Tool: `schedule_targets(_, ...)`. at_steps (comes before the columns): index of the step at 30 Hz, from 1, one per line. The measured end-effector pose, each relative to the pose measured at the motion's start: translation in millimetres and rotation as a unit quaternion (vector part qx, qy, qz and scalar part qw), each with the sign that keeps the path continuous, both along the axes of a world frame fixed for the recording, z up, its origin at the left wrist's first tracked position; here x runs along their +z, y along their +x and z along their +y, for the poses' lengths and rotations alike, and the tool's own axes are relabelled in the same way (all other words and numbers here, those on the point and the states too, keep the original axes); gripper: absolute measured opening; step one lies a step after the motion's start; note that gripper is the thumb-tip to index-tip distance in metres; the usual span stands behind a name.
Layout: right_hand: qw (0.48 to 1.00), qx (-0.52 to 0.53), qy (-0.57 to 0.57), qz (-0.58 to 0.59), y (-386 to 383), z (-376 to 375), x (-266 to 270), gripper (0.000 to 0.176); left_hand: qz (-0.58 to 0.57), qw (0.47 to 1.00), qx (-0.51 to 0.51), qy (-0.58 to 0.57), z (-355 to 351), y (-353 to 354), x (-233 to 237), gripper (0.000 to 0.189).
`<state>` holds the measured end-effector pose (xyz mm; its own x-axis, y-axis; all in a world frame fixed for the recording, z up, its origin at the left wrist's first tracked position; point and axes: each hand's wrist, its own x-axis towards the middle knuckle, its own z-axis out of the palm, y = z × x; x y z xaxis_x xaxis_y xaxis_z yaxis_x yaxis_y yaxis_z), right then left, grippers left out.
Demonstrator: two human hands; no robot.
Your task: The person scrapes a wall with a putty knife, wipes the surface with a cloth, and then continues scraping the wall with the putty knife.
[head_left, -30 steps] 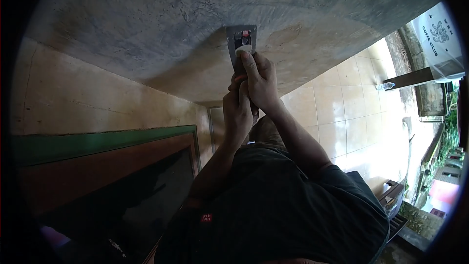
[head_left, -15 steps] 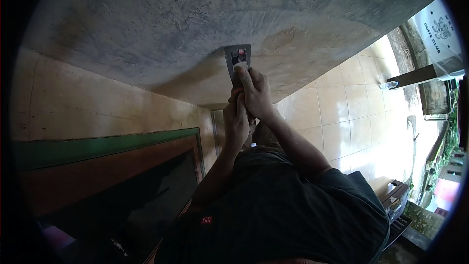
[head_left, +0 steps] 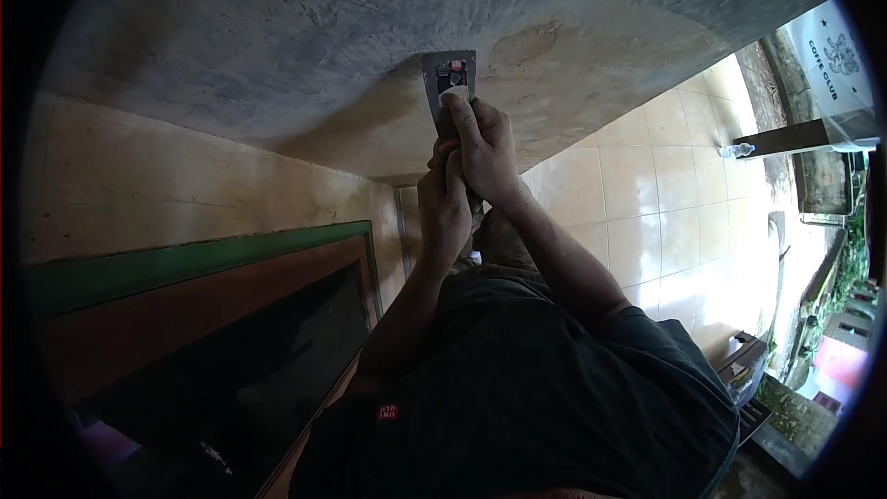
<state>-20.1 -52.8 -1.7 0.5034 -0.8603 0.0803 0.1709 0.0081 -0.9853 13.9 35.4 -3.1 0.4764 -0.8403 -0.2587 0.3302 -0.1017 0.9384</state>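
A putty knife with a broad grey blade and a label rests against the rough grey and tan wall, blade end pointing up in the view. My right hand is closed round its upper part, with the thumb pressed along the base of the blade. Just below, my left hand is wrapped round the handle, which the fingers mostly hide. The two hands touch each other. Darker patches and trowel-like marks show on the wall around the blade.
To the left is a dark window or door panel with a green and brown frame. Light floor tiles run along the right. A clear plastic bottle lies there by a dark beam, near a white printed plastic sheet.
Both hands and the putty knife have moved a little upward along the wall in the view. The grip stays the same.
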Motion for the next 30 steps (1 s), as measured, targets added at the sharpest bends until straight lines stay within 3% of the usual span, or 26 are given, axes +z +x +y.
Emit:
schedule_targets(3,0.998,0.018,0.061,0.005,-4,6,11,0.034,-0.005,1.0,0.007,-0.013,-2,0,-2,0.033)
schedule_targets(6,0.999,-0.028,-0.012,0.024,0,3,2,0.031,-0.012,1.0,0.011,0.013,-5,0,-8,0.033)
schedule_targets(10,1.0,-0.003,-0.009,-0.001,-4,0,-4,0.032,-0.005,1.0,0.026,0.001,0,-4,-8,0.032)
schedule_targets(12,0.998,0.022,0.062,0.003,-10,4,2,0.034,-0.005,0.999,0.036,-0.015,0,-5,-12,0.031)
schedule_targets(15,0.999,-0.004,-0.015,0.045,-10,1,8,0.033,-0.03,0.999,0.036,-0.004,-4,-5,-13,0.033)
schedule_targets(19,0.999,0.005,0.007,0.035,-7,-3,-7,0.032,0.018,1.0,0.012,0.019,-3,-5,-7,0.033)
schedule_targets(22,1.0,-0.004,-0.022,-0.004,-11,-2,-8,0.033,-0.016,0.999,0.04,-0.015,-5,-12,-13,0.033)
schedule_targets(27,1.0,-0.008,-0.007,0.023,-13,-2,-4,0.034,0.01,0.998,0.064,0.009,-8,-13,-28,0.032)
schedule_targets(30,0.999,-0.003,-0.013,0.045,-14,-6,8,0.035,0.035,0.998,0.049,-0.016,-10,-13,-12,0.031)
